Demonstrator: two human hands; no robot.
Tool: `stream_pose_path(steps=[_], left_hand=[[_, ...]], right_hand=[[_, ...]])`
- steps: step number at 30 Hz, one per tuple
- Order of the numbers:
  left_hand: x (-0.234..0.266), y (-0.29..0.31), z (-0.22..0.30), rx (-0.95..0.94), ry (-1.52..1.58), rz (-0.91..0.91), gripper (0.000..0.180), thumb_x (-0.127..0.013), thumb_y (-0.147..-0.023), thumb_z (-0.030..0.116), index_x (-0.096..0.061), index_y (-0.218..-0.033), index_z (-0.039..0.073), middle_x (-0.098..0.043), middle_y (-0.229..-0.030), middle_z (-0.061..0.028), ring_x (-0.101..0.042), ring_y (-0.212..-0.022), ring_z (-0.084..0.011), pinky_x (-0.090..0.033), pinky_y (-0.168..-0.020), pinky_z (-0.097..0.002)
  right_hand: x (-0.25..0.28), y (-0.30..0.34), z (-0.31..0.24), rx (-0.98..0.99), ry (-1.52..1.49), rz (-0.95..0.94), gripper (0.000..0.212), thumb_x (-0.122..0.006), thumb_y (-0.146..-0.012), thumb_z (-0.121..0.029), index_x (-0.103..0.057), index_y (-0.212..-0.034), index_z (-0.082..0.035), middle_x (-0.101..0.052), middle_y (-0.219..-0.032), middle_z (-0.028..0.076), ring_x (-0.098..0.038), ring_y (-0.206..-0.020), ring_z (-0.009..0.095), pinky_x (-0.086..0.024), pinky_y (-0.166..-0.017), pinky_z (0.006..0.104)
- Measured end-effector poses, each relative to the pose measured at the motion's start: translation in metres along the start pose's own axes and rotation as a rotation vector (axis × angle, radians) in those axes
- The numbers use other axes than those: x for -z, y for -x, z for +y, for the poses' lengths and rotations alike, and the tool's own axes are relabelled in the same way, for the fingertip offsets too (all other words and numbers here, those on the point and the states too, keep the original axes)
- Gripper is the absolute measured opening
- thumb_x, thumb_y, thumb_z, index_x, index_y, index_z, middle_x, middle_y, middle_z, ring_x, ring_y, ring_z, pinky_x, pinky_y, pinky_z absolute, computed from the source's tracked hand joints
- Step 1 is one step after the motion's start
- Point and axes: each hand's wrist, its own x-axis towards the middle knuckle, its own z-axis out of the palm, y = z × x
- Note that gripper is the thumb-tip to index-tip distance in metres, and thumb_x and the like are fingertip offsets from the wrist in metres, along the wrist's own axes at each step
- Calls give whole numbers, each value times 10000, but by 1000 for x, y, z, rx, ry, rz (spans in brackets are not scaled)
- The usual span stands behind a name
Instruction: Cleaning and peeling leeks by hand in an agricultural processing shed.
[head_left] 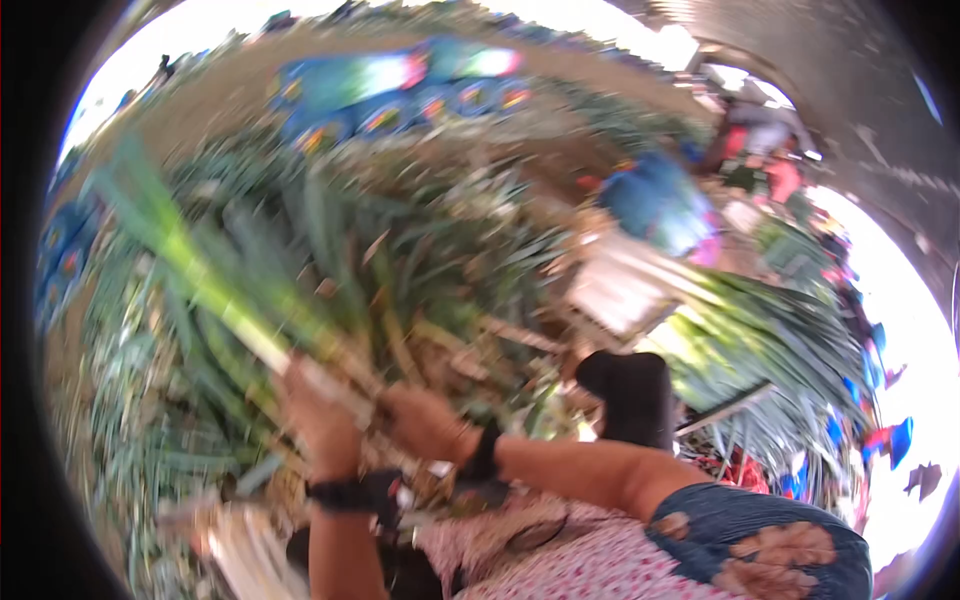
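A long leek (235, 318) slants up to the left, its green leaves away from me and its white end between my hands. My left hand (318, 418) is wrapped round its pale shank. At the white root end, my right hand (425, 422) is closed with the fingers pressed together on it; motion blur hides the fingertips. Both wrists wear dark bands. Just beyond my hands lies a heap of untrimmed leeks (400, 270) with dry, brownish outer leaves.
Cleaned leeks (750, 320) lie stacked at the right, beside a whitish crate (620, 285). A dark, rounded object (632, 395) stands near my right forearm. Blue printed sacks (390, 95) line the back. Pale leek shanks (245, 550) sit at the lower left. Another person (765, 140) is at the far right.
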Motion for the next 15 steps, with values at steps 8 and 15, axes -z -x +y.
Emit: stream_pose_path(steps=[8, 15], left_hand=[[-4, -2, -6, -26, -78, 86, 484, -448, -907, 127, -321, -1361, 16, -428, -1192, -141, -496, -709, -164, -452, -649, -264], [-6, -4, -2, 204, 233, 114, 447, -424, -951, 175, -327, -1368, 46, -427, -1152, -87, -475, -732, -133, -441, -610, -246]], right_hand=[[14, 4, -10, 47, 159, -52, 197, -640, -737, -208, -603, -825, -36, -611, -846, 154, -607, -785, 335, -491, -667, 399], [15, 0, -13, 31, 240, -99, 204, -656, -706, -216, -584, -771, -37, -599, -786, 145, -615, -759, 326, -497, -642, 394]])
